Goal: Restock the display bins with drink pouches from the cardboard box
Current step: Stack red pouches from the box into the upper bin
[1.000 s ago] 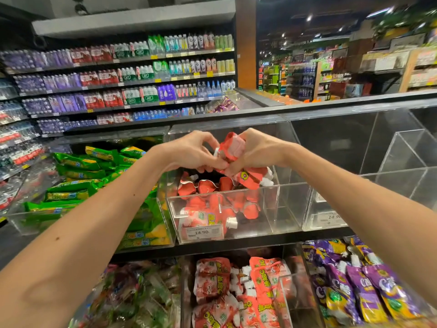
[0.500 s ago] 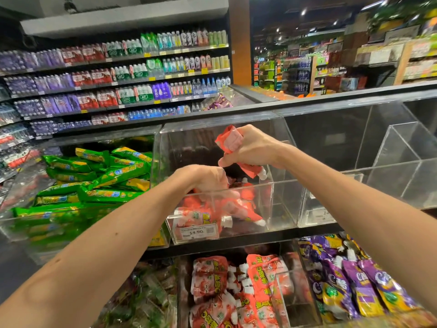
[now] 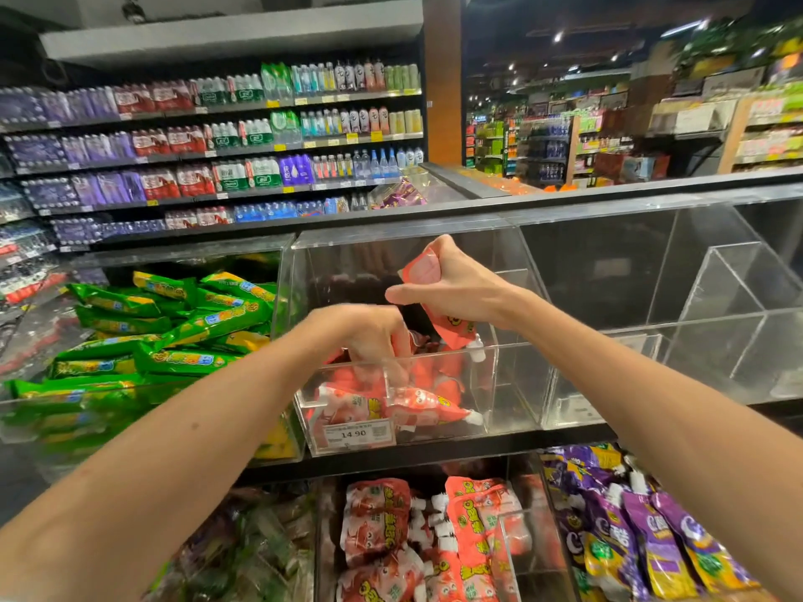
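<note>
Right hand (image 3: 452,293): fingers wrapped round a red drink pouch (image 3: 452,330), thumb sticking out to the left. Pouch hangs tilted above the clear bin (image 3: 508,388), with its white cap down and just over the bin's front rim.

Left hand (image 3: 373,336): reached into the same bin with fingers pointing down among the red pouches (image 3: 417,406) piled there. It's motion-blurred, so I can't tell if it has hold of one.

Bin sits mid-shelf, with a price tag (image 3: 360,433) reading 14.90 on its front wall.

Bin to the left holds green packs (image 3: 195,323). Lower tier has more red pouches (image 3: 382,523) directly below and purple pouches (image 3: 652,536) to the right. Bottled drinks (image 3: 217,145) line the shelves behind.
</note>
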Motion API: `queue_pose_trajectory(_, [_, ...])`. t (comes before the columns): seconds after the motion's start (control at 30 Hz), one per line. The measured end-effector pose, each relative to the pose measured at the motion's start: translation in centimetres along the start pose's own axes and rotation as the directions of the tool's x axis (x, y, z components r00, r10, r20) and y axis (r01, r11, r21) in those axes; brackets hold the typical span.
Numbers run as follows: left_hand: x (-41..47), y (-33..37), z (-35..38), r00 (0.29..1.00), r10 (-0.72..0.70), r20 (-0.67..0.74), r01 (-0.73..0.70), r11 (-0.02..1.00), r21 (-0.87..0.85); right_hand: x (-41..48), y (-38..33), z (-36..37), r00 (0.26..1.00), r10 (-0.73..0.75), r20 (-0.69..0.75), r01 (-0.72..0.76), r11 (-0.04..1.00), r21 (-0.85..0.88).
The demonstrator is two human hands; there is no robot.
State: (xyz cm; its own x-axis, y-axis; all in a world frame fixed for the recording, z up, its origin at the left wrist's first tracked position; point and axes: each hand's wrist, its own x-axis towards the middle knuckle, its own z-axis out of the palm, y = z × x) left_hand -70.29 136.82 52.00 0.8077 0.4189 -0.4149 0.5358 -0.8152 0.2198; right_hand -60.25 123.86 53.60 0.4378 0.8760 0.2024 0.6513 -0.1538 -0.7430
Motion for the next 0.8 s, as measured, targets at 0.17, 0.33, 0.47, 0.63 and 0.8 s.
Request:
queue_pose_trajectory(0.17, [-3.9,-1.2,-3.8,0.909,-0.010,-0.417,-0.304,0.668,-0.679,0.6,-0.6,1.2,0.995,0.035,0.091,-0.045,0.993,0.109])
queue_pose_trajectory(0.33, [-5.3,-2.4,-2.5,0.952,0.060,-0.302,-0.209,0.845,-0.492,0.9,-0.7,3.4,0.952,0.000,0.305,0.043,0.990,-0.134])
queue_pose_trajectory(0.47, [-5.3,-4.2,-1.8,0.959,0.033,-0.281,-0.168,0.866,-0.470,1.4,0.0,3.4,0.941,-0.025,0.337,0.085,0.983,-0.164])
queue_pose_trajectory(0.63, [-4.6,-5.1,-0.3,0.907,0.050,-0.418,-0.012,0.996,0.093,3.1,2.2,4.5,0.933,-0.002,0.360,0.143,0.919,-0.367])
queue_pose_trajectory(0.8, [-5.0,-3.2,0.2,0.957,-0.090,-0.276,0.187,0.918,0.350,3.3,2.2,5.1,0.883,0.063,0.466,0.102,0.942,-0.320])
